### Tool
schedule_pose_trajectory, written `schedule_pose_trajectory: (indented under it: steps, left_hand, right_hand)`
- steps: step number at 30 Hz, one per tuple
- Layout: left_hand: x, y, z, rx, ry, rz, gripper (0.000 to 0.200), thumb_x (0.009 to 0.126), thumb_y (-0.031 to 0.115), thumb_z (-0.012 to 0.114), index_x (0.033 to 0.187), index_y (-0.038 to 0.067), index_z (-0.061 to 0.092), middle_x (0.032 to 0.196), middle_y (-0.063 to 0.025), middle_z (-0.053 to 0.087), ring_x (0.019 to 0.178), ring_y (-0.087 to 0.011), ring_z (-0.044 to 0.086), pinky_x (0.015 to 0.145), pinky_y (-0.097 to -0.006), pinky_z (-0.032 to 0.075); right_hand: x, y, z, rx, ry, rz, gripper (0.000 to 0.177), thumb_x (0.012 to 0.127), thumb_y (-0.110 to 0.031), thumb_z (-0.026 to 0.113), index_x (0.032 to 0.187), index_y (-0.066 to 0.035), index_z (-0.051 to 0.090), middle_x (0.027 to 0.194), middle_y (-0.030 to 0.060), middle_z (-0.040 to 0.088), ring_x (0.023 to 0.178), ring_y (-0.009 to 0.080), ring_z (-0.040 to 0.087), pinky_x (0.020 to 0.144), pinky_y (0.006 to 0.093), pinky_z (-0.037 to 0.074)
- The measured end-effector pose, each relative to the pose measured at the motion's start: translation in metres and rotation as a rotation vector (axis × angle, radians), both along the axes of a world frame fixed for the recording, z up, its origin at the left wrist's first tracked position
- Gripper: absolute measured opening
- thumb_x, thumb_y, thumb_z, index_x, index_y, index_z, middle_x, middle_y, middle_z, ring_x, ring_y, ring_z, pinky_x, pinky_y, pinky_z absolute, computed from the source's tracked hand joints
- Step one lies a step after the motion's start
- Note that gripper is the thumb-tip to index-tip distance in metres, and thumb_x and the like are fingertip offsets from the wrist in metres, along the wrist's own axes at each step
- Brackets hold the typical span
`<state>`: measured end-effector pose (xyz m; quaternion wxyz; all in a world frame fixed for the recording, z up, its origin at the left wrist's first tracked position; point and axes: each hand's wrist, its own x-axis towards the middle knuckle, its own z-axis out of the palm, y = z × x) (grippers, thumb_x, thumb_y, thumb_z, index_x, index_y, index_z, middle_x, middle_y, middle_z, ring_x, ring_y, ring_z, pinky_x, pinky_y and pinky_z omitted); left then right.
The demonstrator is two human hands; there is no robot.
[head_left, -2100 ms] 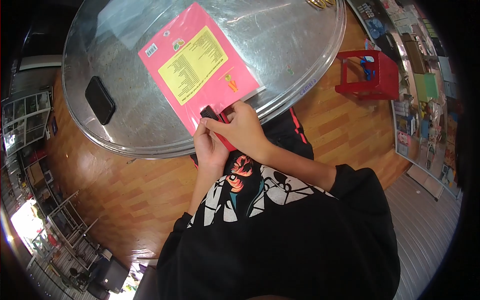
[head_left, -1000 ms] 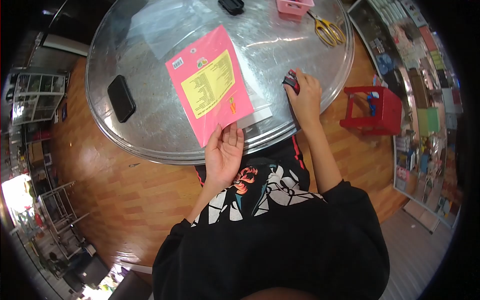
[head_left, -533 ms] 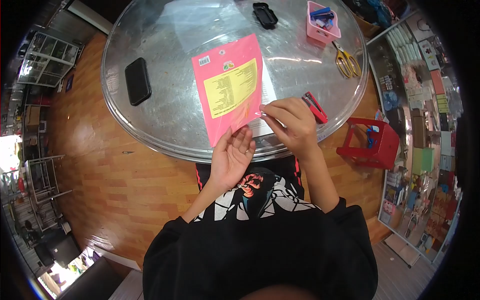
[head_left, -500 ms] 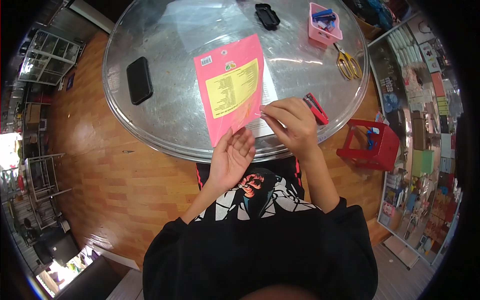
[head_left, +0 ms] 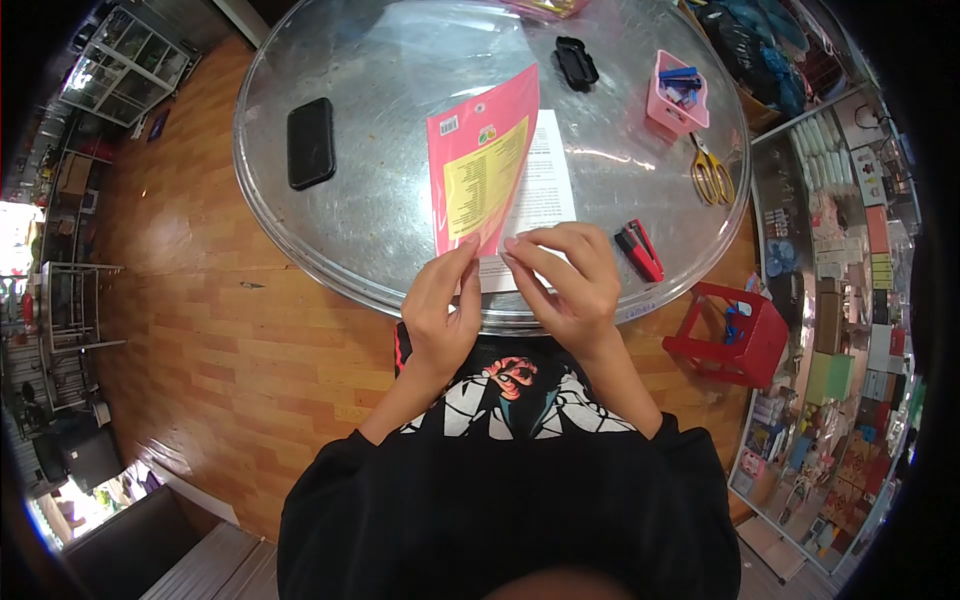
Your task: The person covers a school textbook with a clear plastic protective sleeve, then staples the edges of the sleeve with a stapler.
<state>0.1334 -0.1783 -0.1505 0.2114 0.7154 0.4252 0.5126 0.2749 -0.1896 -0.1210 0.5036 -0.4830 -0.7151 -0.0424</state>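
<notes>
A thin pink booklet (head_left: 455, 120) with a barcode and a yellow printed panel is tilted up over the table. Its lower edge is pinched by my left hand (head_left: 442, 305), thumb and fingers together. Close by on the right, my right hand (head_left: 575, 280) has thumb and forefinger pressed together by the booklet's lower right corner. Whatever is in that pinch is too small to make out. Partly behind the booklet lies a white printed sheet (head_left: 545, 180), its lower part hidden by the booklet and my hands.
The round metal table (head_left: 375, 225) carries a black phone (head_left: 311, 143), a black case (head_left: 576, 64), a pink basket (head_left: 672, 120) of small items, yellow-handled scissors (head_left: 712, 178) and a red stapler (head_left: 640, 250). A red stool (head_left: 745, 340) stands right of the table.
My left hand has turned from palm up to pinching the booklet's lower edge. My two hands are closer together. More of the printed sheet shows, and the view has shifted.
</notes>
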Motion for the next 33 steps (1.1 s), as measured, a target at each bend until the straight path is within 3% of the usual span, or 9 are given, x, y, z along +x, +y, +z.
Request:
schedule_pose_trajectory:
  steps: [2,6,12,14,17,23,33]
  left_hand:
    - [-0.003,0.003,0.003,0.062,0.037,0.0,0.026,0.073,-0.006,0.055,0.098,-0.001,0.059,0.087,-0.0132,0.061,0.073,-0.019,0.059,0.066,-0.0265,0.045]
    - [-0.012,0.007,0.004,0.121,0.037,-0.005,0.024,0.072,-0.006,0.057,0.096,-0.002,0.06,0.087,-0.0134,0.061,0.073,-0.0184,0.059,0.067,-0.0267,0.045]
    - [-0.025,0.015,0.004,0.175,-0.132,0.262,0.021,0.074,-0.004,0.058,0.095,-0.003,0.06,0.086,-0.0117,0.061,0.075,-0.0185,0.057,0.068,-0.0259,0.044]
    - [-0.03,0.012,-0.001,0.011,-0.266,0.295,0.02,0.075,-0.003,0.057,0.095,-0.005,0.06,0.087,-0.01,0.06,0.078,-0.0157,0.056,0.07,-0.025,0.044]
    - [-0.031,0.012,-0.001,0.01,-0.282,0.295,0.019,0.076,-0.003,0.057,0.095,-0.005,0.059,0.089,-0.0094,0.059,0.079,-0.0136,0.055,0.072,-0.0244,0.043]
    - [-0.033,0.016,-0.003,0.062,-0.313,0.317,0.015,0.075,-0.005,0.057,0.091,-0.005,0.059,0.091,-0.0109,0.059,0.083,-0.0161,0.055,0.076,-0.0253,0.043]
    - [-0.036,0.017,0.003,0.035,-0.364,0.32,0.013,0.07,-0.008,0.06,0.081,-0.003,0.059,0.083,-0.0117,0.06,0.079,-0.0206,0.058,0.074,-0.0286,0.045]
  right_hand:
    - [-0.003,-0.001,-0.002,0.009,-0.009,0.002,0.027,0.058,-0.004,0.068,0.085,-0.006,0.063,0.081,0.0033,0.058,0.071,0.0209,0.053,0.062,0.0305,0.04]
    - [-0.01,-0.003,0.006,0.009,-0.022,0.065,0.03,0.059,-0.005,0.068,0.088,-0.005,0.063,0.081,0.0043,0.058,0.073,0.0209,0.053,0.064,0.0311,0.041]
    - [-0.012,-0.005,0.004,-0.135,0.099,0.037,0.027,0.064,-0.002,0.067,0.09,0.001,0.06,0.083,0.0114,0.06,0.075,0.0234,0.055,0.067,0.0307,0.042]
    - [-0.012,-0.003,0.001,-0.158,0.103,0.056,0.027,0.064,-0.002,0.066,0.09,0.001,0.06,0.082,0.0112,0.06,0.075,0.0232,0.055,0.066,0.0306,0.041]
    - [-0.018,0.001,0.005,-0.195,0.096,0.079,0.025,0.065,-0.002,0.065,0.089,0.0,0.06,0.079,0.0101,0.06,0.074,0.023,0.055,0.065,0.0306,0.041]
    - [-0.035,0.018,0.013,-0.167,0.021,0.221,0.025,0.064,-0.002,0.066,0.089,-0.002,0.061,0.077,0.0086,0.059,0.071,0.0232,0.054,0.064,0.031,0.041]
    - [-0.053,0.042,0.013,-0.021,-0.1,0.264,0.044,0.06,-0.002,0.065,0.103,-0.01,0.059,0.097,0.0086,0.054,0.083,0.025,0.053,0.07,0.0331,0.042]
